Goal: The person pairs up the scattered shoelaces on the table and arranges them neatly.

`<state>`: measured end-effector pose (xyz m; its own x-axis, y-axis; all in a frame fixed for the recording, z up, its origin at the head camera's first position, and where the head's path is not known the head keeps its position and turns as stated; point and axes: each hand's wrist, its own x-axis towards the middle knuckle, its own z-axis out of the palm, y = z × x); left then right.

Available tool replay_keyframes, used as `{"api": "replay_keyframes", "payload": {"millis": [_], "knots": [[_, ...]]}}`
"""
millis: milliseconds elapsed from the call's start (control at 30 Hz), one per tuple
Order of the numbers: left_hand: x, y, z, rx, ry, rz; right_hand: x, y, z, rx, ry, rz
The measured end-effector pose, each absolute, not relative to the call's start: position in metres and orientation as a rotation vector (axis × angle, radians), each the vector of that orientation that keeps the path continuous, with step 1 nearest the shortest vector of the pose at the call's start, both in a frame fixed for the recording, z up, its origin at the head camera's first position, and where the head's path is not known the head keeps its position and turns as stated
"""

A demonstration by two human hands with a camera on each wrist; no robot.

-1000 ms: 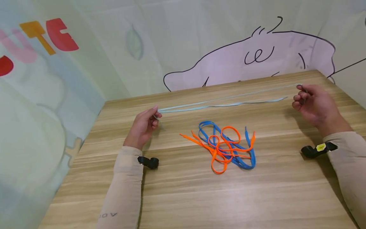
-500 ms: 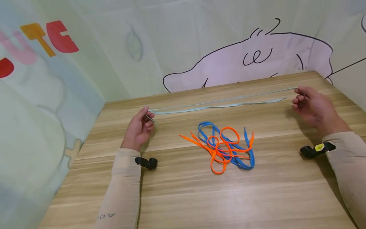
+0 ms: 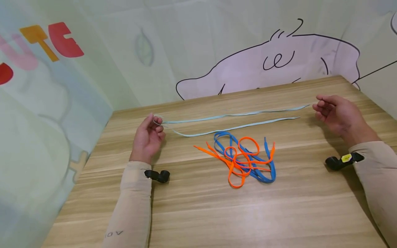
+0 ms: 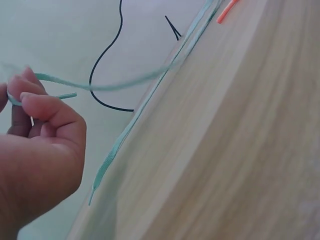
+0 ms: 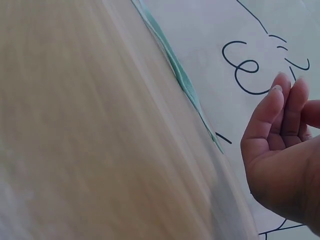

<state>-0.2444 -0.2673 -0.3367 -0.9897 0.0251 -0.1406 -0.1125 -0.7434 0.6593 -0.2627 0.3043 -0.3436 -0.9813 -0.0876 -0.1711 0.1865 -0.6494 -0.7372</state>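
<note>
My left hand point(image 3: 148, 139) pinches one end of a thin light teal shoelace point(image 3: 242, 126), and its short tip pokes out between the fingers in the left wrist view. That lace sags from the fingers, blurred near the hand, then runs rightward across the wooden table. Behind it, a second teal shoelace point(image 3: 248, 113) lies almost straight along the table's far side; its left tip shows in the left wrist view. Over the table's right part, my right hand point(image 3: 345, 115) holds nothing, its fingers loosely bent, near the right ends of both teal laces.
An orange shoelace point(image 3: 234, 175) and a blue shoelace point(image 3: 263, 179) lie tangled mid-table, just in front of the nearer teal lace. The table point(image 3: 198, 213) has its far edge against a printed cloth backdrop point(image 3: 149, 82).
The right hand has let go of its end of the teal lace, which has dropped from taut to lying in front of the other. The left hand has shifted slightly left, still pinching its end.
</note>
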Motion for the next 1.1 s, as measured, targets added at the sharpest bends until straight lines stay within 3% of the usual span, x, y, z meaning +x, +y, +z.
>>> {"api": "replay_keyframes", "payload": {"millis": [167, 400, 1100], "knots": [[-0.245, -0.265, -0.336, -0.158, 1.116, 2.846, -0.261, 0.296, -0.343, 0.087, 1.519, -2.591], [-0.246, -0.265, -0.337, -0.179, 1.162, 2.828, -0.262, 0.274, -0.340, -0.142, 2.123, -2.070], [-0.256, -0.259, -0.337, -0.196, 1.235, 2.799, -0.267, 0.260, -0.345, -0.094, 2.179, -1.812]]}}
